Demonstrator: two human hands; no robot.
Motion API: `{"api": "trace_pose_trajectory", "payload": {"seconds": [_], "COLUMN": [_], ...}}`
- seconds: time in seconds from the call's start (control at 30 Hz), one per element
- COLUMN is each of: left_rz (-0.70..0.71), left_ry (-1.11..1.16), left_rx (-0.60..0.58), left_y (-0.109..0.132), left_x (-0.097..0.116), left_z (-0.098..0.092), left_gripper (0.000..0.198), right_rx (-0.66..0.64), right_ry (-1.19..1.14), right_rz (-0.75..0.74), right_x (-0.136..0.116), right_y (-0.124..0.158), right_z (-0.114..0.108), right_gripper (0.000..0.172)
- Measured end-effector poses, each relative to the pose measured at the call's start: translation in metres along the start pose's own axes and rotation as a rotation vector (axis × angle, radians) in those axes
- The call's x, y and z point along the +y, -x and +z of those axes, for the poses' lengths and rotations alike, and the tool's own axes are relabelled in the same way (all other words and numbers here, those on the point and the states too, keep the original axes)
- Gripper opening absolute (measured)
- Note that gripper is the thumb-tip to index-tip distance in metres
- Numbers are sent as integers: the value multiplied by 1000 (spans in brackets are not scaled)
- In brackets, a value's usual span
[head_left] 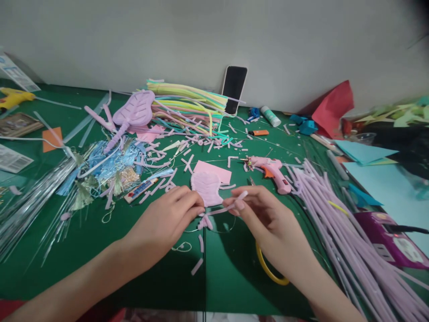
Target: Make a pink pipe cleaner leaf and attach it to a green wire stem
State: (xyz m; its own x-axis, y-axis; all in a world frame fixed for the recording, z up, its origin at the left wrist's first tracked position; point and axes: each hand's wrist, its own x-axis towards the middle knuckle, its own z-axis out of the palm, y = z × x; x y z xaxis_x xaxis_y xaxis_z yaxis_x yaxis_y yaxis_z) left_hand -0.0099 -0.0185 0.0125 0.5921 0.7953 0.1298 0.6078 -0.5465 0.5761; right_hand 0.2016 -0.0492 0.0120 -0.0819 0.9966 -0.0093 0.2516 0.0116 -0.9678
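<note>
A lilac leaf-shaped piece of fuzzy pipe cleaner (206, 190) lies in front of me, partly over a pink paper (223, 172). My left hand (172, 214) is closed at its lower left edge, fingertips pressed together. Between the thumb and fingers of my right hand (266, 212) is a lilac pipe cleaner (217, 210), running left along the piece's lower edge. Just below sits a small forked lilac bit (205, 222). Scissors with a yellow handle (273, 270) lie partly hidden under my right hand.
A pink glue gun (270, 170) lies beyond my right hand, beside a long lilac pipe cleaner bundle (345, 223). A finished-looking lilac leaf on a stem (134, 109), coloured pipe cleaners (191, 100) and a phone (234, 87) are at the back. Tassels (107, 161) lie left.
</note>
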Motion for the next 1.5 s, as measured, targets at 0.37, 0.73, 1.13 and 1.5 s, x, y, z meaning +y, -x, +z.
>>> {"api": "trace_pose_trajectory", "payload": {"seconds": [0.37, 0.73, 1.13, 1.5], "left_rz": [-399, -441, -390, -203], "left_ry": [651, 901, 698, 378], "left_rx": [42, -52, -6, 127], "left_y": [-8, -12, -13, -15], "left_x": [0, 3, -1, -4], "left_z": [6, 7, 9, 10], "left_gripper": [14, 24, 9, 12], "right_rx": [-91, -158, -140, -204], "right_ry": [307, 245, 260, 432], "right_rz": [-208, -262, -183, -307], "right_x": [-15, -16, -7, -4], "right_y": [-17, -24, -27, -30], "right_z": [11, 19, 15, 11], "right_gripper": [11, 13, 6, 9]}}
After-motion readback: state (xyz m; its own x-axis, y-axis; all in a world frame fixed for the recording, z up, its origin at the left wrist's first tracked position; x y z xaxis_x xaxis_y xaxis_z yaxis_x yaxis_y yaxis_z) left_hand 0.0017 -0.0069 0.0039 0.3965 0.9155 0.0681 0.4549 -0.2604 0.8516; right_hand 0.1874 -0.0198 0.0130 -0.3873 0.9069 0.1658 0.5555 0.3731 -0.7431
